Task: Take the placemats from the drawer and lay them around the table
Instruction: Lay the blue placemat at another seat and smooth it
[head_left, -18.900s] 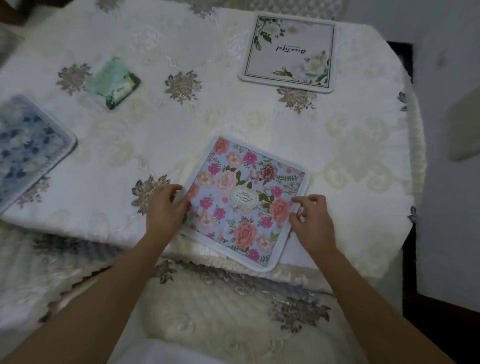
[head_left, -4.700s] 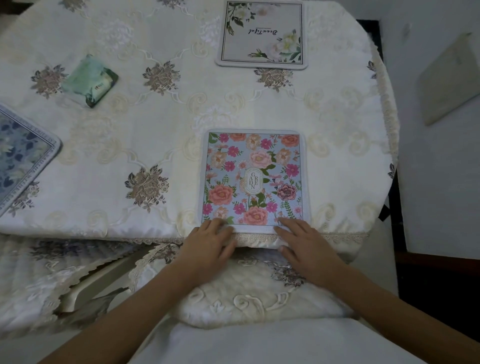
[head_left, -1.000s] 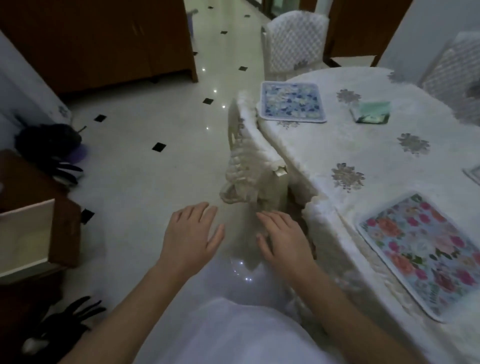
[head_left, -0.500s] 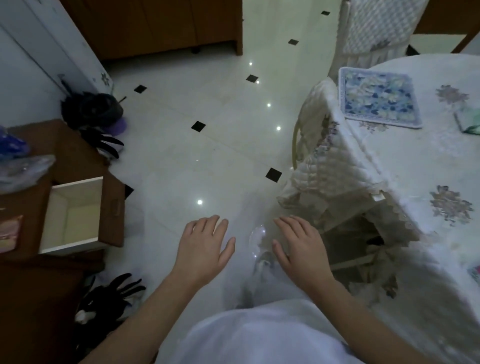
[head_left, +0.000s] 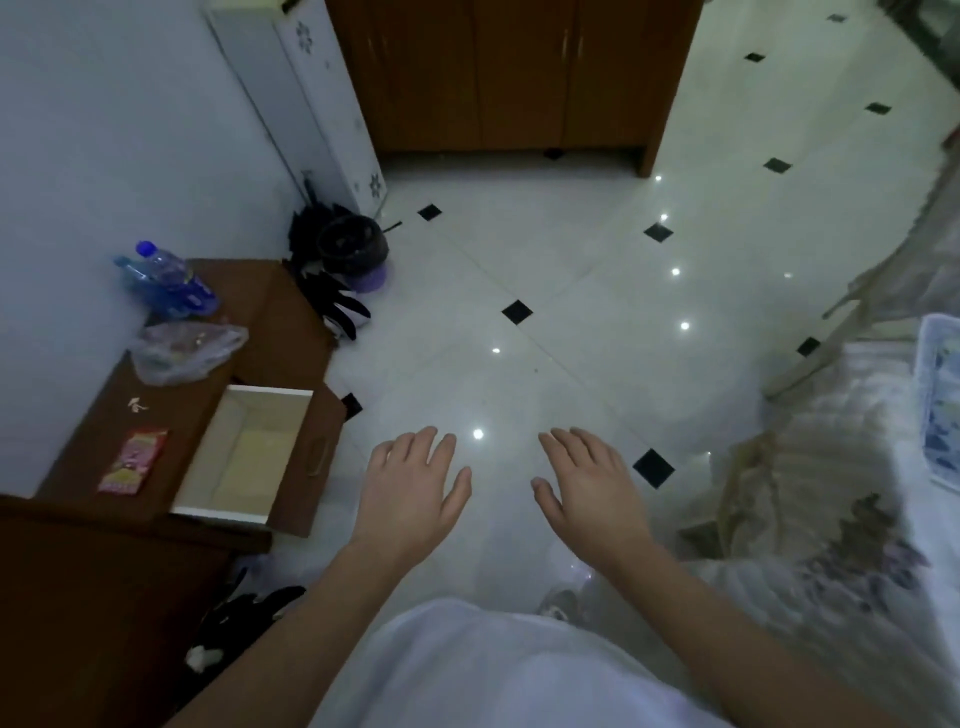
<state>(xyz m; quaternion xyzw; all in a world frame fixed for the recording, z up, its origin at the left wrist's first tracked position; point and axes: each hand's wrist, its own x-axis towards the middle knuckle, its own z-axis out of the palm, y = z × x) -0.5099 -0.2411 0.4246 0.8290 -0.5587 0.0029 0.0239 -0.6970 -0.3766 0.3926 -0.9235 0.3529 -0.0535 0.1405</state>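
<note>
The drawer (head_left: 306, 457) of a low brown cabinet (head_left: 124, 415) stands pulled out at the left; its pale inside shows a yellowish bottom and I cannot tell whether a placemat lies in it. My left hand (head_left: 415, 488) and my right hand (head_left: 592, 488) hover palm down over the tiled floor, fingers straight, holding nothing. The left hand is just right of the drawer front. A blue floral placemat (head_left: 943, 405) lies on the table's white cloth (head_left: 857, 467) at the right edge, mostly cut off.
On the cabinet top lie plastic bottles (head_left: 161, 280), a clear bag (head_left: 187, 348) and a pink packet (head_left: 132, 460). Dark items (head_left: 348, 249) sit on the floor by the wall. A tall brown wardrobe (head_left: 509, 73) stands ahead. A covered chair (head_left: 779, 499) is at the right.
My view has swung left, away from the table toward the cabinet. The open drawer is now closer and nearer my left hand. Both hands stay open and empty.
</note>
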